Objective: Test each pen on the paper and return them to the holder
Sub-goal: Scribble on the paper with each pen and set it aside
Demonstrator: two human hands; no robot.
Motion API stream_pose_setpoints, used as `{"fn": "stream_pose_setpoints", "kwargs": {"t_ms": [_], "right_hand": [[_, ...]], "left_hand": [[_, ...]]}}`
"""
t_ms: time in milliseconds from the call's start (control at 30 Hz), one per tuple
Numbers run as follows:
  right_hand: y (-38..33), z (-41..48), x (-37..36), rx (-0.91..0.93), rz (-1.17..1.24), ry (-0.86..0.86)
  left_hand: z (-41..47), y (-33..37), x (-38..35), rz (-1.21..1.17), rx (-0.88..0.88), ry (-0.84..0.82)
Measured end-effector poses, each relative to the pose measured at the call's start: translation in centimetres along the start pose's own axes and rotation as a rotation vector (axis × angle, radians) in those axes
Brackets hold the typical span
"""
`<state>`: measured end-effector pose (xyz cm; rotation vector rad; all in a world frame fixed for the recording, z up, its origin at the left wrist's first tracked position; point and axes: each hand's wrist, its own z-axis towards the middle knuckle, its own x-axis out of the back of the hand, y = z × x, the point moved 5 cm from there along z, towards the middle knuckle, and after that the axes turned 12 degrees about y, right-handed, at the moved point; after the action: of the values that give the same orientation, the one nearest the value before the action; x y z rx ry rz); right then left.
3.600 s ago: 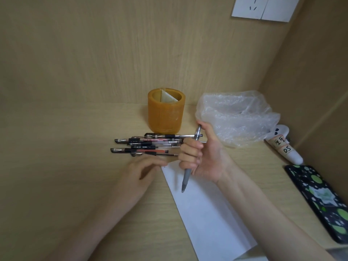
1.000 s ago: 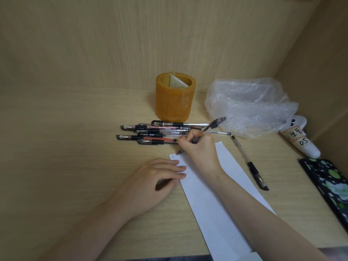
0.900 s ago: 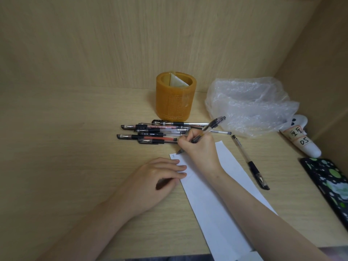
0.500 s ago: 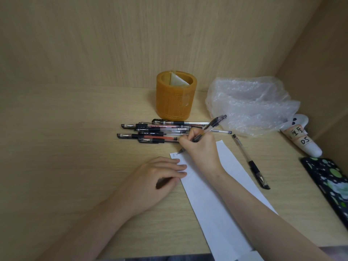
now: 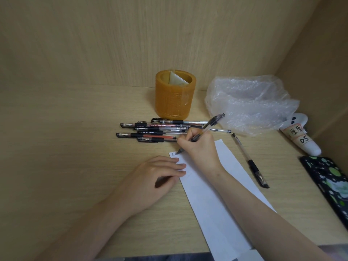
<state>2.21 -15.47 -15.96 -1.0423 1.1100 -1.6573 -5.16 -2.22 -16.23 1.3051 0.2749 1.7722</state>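
**A:** From the head view, why are the hands set like that?

**B:** The right hand [image 5: 199, 146] has its fingers [image 5: 185, 143] closed around a clear pen [image 5: 209, 127] in a writing grip, tip down on the far corner of the paper [image 5: 216, 194], where a small mark shows just ahead of the fingertips. The barrel leans back over the knuckles. I'd judge this is the test stroke itself. The left hand [image 5: 156, 176] lies flat and loosely curled, holding nothing, its fingertips pressing the paper's near-left edge, most likely so the strip doesn't slide under the pen.

**A:** And the other pens?

**B:** A pile of pens [image 5: 150, 131] lies on the surface just beyond the right fingers, roughly parallel, close enough to reach without shifting the arm. I make out about six or seven, but they overlap, so I can't be exact. One separate pen [image 5: 248, 160] lies alone on the far side of the paper from the writing fingers; my guess is it was set apart as already tried, though nothing proves it.

**A:** The holder?

**B:** One orange holder [image 5: 175, 95] stands upright beyond the pile, with no pens in it, only a pale divider. So the returning step looks undone.

**A:** Anything else?

**B:** One crumpled plastic bag [image 5: 250, 102], one white labelled tube [image 5: 299, 136], one spotted case [image 5: 327, 183], all off to the right of the fingers.
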Motion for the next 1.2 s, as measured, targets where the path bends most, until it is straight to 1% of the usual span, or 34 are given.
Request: {"fn": "stream_pose_setpoints", "kwargs": {"t_ms": [333, 533, 867, 1133, 1200], "right_hand": [[0.11, 0.0, 0.16, 0.001, -0.042, 0.027], [0.17, 0.14, 0.18, -0.004, 0.01, 0.031], [0.24, -0.05, -0.24, -0.013, -0.014, 0.001], [0.41, -0.1, 0.04, -0.012, -0.035, 0.041], [0.43, 0.13, 0.14, -0.029, 0.009, 0.044]], "left_hand": [[-0.07, -0.15, -0.12, -0.019, 0.008, 0.003], [-0.08, -0.16, -0.04, -0.013, 0.019, 0.002], [-0.05, -0.34, -0.25, -0.017, 0.004, -0.009], [-0.07, -0.3, -0.28, -0.015, 0.008, -0.007], [-0.09, -0.33, -0.28, -0.009, 0.009, -0.009]]}}
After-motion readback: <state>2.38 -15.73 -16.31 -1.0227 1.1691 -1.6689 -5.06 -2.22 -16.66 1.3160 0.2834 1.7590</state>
